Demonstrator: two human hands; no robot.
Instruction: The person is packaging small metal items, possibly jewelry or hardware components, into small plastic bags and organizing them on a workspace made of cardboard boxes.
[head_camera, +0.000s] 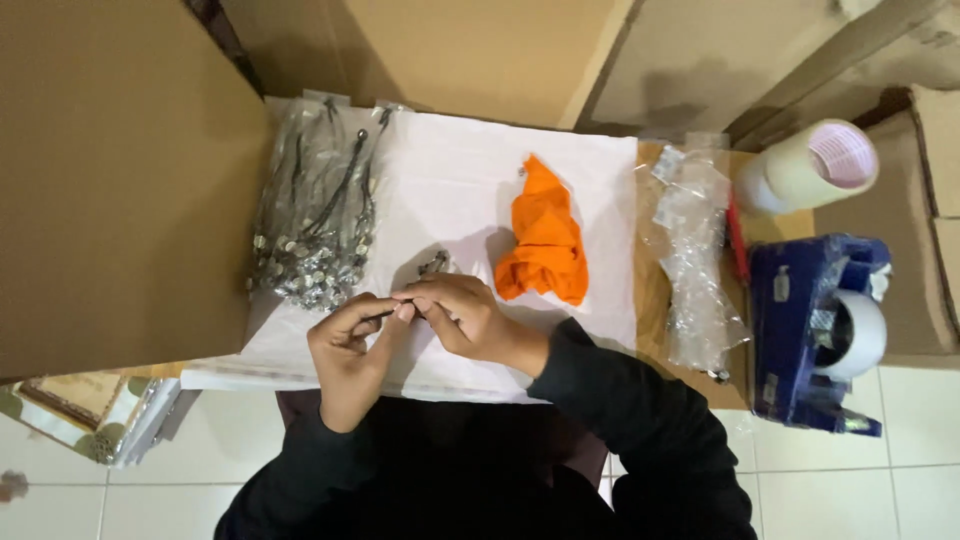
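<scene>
Both hands, left hand (348, 345) and right hand (465, 315), pinch one small dark cord piece (432, 266) mid-frame over the white sheet (450, 180); grip looks tight. Slip and it could tangle into the charm pile (312, 262) upper left.

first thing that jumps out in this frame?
The crumpled bright orange cloth, lying mid-table on the white paper sheet. Just in front of it, the left hand and right hand pinch a small dark cord piece together. A heap of dark cords with silver metal ends lies left.

Left hand (350, 345) and right hand (462, 315) together, fingertips pinched
</scene>
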